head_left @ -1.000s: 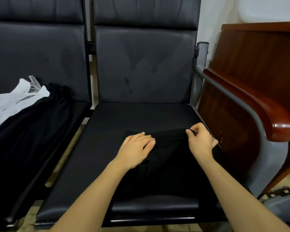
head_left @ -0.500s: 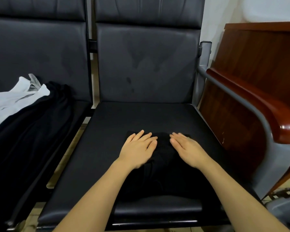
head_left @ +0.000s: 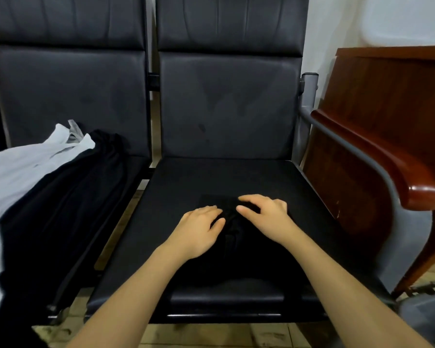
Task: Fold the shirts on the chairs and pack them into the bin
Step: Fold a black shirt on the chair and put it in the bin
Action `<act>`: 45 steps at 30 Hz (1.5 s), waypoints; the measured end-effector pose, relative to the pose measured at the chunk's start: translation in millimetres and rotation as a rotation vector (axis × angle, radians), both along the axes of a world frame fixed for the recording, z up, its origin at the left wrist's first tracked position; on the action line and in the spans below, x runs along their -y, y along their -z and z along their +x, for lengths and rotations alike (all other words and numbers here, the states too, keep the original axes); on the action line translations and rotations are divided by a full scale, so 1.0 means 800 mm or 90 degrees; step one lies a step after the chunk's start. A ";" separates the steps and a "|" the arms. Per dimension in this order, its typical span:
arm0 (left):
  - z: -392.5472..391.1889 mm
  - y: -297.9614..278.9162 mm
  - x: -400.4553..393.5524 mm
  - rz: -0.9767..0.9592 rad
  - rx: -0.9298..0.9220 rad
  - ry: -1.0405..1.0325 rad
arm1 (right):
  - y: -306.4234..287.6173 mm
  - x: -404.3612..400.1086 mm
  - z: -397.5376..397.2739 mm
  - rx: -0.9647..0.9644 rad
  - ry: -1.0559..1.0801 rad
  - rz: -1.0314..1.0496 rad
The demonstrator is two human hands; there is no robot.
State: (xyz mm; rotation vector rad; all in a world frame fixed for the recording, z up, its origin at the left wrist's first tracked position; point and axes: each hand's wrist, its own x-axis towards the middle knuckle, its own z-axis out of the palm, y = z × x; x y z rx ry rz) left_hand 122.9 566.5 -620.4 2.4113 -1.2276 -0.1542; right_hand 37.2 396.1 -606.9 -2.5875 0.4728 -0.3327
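Black shirt (head_left: pixel 236 249) lies on right chair seat (head_left: pixel 186 182). Left hand (head_left: pixel 199 232) grips cloth, fingers curled. Right hand (head_left: pixel 266 213) pinches fold, fingers bent. More shirts (head_left: pixel 35 177) on left chair.

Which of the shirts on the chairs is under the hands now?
The black shirt on the right chair seat; the white shirt and another black garment lie untouched on the left chair.

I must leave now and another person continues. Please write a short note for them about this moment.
Left hand: fingers curled on the black shirt on the right chair seat.
Right hand: fingers bent, gathering the same shirt; a firm grip is not certain.
Done: this shirt looks partly folded.
Left: finish folding it, then fold the white shirt and dark clothes on the left chair. The bin is not in view.
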 end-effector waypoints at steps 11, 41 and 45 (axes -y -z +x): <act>-0.016 0.007 -0.047 0.102 -0.025 0.030 | 0.026 -0.037 0.004 0.017 0.065 0.051; -0.067 0.019 -0.015 0.228 0.019 -0.006 | 0.037 -0.013 -0.096 -0.194 -0.013 -0.105; -0.062 0.020 -0.026 0.229 0.027 0.004 | 0.037 -0.002 -0.111 -0.237 0.008 -0.115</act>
